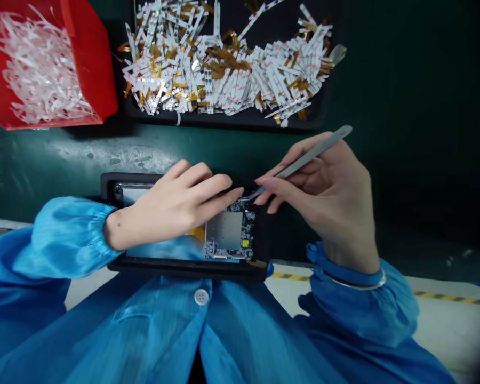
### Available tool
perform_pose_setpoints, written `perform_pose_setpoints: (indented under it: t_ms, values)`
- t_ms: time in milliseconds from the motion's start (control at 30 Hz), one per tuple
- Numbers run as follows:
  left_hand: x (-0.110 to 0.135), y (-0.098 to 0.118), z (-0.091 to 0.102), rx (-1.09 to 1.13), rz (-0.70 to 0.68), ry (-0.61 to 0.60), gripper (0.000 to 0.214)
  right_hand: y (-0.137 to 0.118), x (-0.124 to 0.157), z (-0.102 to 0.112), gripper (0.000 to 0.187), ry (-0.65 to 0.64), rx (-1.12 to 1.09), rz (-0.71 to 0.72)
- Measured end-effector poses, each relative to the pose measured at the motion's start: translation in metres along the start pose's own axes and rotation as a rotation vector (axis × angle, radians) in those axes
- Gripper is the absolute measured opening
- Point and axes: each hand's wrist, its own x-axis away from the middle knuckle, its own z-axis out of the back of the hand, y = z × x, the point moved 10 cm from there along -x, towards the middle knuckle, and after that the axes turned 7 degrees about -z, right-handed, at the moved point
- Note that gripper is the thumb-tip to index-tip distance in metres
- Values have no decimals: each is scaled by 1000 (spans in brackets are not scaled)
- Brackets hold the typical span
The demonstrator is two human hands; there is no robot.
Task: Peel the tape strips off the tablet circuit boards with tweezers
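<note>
An opened tablet-like device (pixel 184 264) lies in a black frame at the near edge of the green bench, its circuit board (pixel 232 234) and metal shield exposed. My left hand (pixel 176 205) rests on top of it, fingers stretched together toward the board's upper edge, fingertips pressing down there. My right hand (pixel 328 192) pinches metal tweezers (pixel 304 157), whose tips meet the board right beside my left fingertips. What sits at the tweezer tips is too small to make out.
A black tray (pixel 228 120) heaped with several white and amber flex strips (pixel 224 69) sits at the back. A red bin (pixel 92 69) of white shredded strips stands at the back left. Blue coat sleeves fill the foreground.
</note>
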Motion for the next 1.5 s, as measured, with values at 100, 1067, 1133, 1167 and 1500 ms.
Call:
perform_pose_setpoints:
  t_ms: [100,1067,1133,1167,1500]
  values:
    - [0,-1,0,21,5,11,32,1,0,0,30,7,5,-12]
    - [1,-10,-2,138,84,11,31,0,3,6,29,112,11,-19]
    - [-3,-15,-4,207,135,16,27,0,4,6,29,117,1,-9]
    - [-5,-18,-5,241,155,15,26,0,4,6,29,114,-2,-8]
    - [-13,-19,-1,406,158,29,17,4,-1,6,34,76,-47,-2]
